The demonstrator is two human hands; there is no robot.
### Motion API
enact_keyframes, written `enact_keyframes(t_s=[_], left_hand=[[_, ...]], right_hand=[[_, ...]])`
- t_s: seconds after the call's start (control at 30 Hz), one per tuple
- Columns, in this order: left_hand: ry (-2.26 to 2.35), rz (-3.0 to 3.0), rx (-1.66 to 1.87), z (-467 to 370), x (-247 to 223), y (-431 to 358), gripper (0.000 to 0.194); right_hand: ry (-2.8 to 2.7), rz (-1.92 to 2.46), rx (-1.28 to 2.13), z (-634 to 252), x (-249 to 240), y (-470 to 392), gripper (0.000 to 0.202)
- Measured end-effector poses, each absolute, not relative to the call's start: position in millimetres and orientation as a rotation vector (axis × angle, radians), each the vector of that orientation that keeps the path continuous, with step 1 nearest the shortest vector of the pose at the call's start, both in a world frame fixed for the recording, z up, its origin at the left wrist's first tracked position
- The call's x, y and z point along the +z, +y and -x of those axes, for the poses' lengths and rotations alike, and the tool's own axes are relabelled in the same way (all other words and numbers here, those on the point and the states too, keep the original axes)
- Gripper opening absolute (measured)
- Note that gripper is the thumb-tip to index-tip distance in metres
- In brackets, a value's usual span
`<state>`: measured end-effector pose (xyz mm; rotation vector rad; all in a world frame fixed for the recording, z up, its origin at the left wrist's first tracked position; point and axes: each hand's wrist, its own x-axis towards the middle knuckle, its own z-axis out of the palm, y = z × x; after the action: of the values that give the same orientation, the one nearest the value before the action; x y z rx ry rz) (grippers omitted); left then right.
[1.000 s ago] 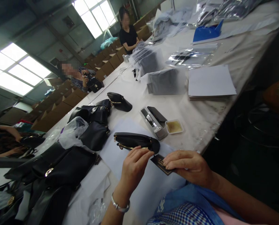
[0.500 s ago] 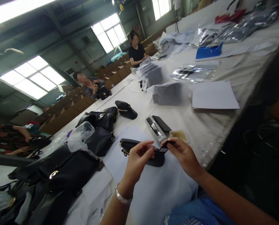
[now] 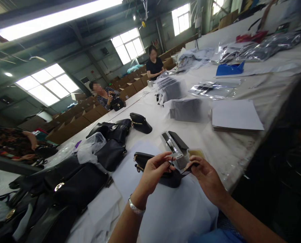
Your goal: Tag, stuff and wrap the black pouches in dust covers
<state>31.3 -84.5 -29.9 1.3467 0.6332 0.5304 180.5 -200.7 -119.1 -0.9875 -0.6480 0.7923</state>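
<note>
My left hand [image 3: 155,170] pinches a thin dark cord [image 3: 171,161] between thumb and fingers. My right hand [image 3: 207,175] grips a small dark tag [image 3: 188,169] by its edge; whether the cord joins it is too blurred to tell. Beneath and behind the left hand lies a small black bag [image 3: 143,158] with a gold zip, partly hidden by that hand. Just beyond the hands sit a clear plastic box [image 3: 168,140] with dark strips in it, a flat dark piece [image 3: 179,140] and a small tub with yellowish content [image 3: 195,152].
Several black handbags [image 3: 82,187] are heaped at the left. Another black bag [image 3: 140,123] stands farther off. Wrapped grey bundles [image 3: 186,109], a stack of white card [image 3: 236,114] and a blue holder [image 3: 230,69] lie beyond. Co-workers [image 3: 154,64] stand across the white table.
My hands have moved apart a little, the right one drawing the tag to the right. The left now shows a thin cord in its pinch. The view has tilted upward.
</note>
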Motion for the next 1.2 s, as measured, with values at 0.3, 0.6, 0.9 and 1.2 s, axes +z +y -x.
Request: enact_keyframes(t_s=[0.3,0.6,0.9,1.2], left_hand=[[0.653,-1.282,0.519,-38,-27,-88,0.041],[0.621,-1.578,0.511,-36,-24,-85,0.033],[0.500,-1.458,0.246,-46,-25,-59,0.043],[0.521,-1.142,0.277,-39,-30,-56,0.052]], right_hand=[[-0.933,1.163,0.728,-181,-102,-186,0.023],[-0.573,1.129,0.795,-186,-146,-198,0.025],[-0.066,0.707,1.009,-184,-148,-199,0.023],[-0.518,0.899,0.953,-180,-130,-207,0.021]])
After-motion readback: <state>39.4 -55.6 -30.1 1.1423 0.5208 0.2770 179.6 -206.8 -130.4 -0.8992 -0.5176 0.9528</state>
